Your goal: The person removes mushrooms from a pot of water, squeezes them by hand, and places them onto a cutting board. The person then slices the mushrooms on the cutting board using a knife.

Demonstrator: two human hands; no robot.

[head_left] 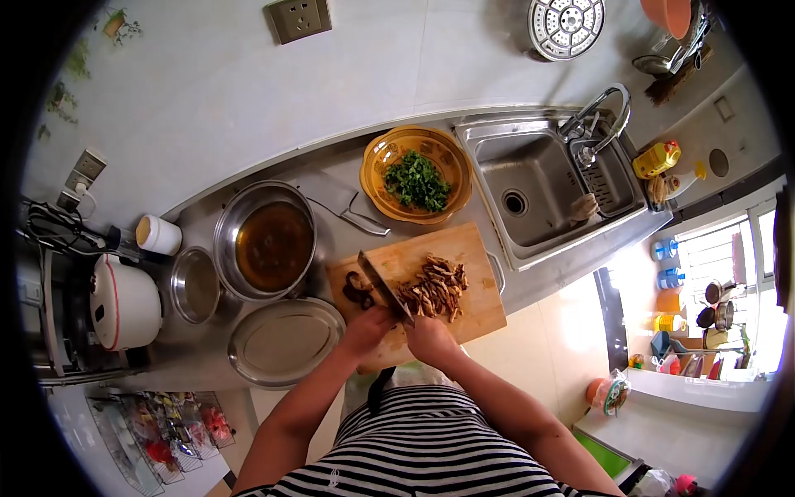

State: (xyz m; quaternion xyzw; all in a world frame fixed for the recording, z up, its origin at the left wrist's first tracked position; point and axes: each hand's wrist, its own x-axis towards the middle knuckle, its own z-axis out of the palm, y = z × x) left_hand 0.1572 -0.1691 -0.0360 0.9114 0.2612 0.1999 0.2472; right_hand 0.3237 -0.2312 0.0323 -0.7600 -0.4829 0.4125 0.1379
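Observation:
A wooden cutting board (472,248) lies on the counter in front of me. On it sits a pile of sliced brown mushrooms (435,288), with two dark whole mushroom pieces (358,290) at its left end. My right hand (429,335) grips the handle of a cleaver (383,284), whose blade rests across the board between the slices and the whole pieces. My left hand (367,325) presses down on the mushrooms beside the blade, fingers curled.
A yellow basket of chopped greens (416,176) stands behind the board, a steel sink (538,186) to the right. On the left are a large bowl of brown liquid (269,242), a small steel bowl (195,286), a steel plate (286,341), a white cup (157,234), a rice cooker (124,302).

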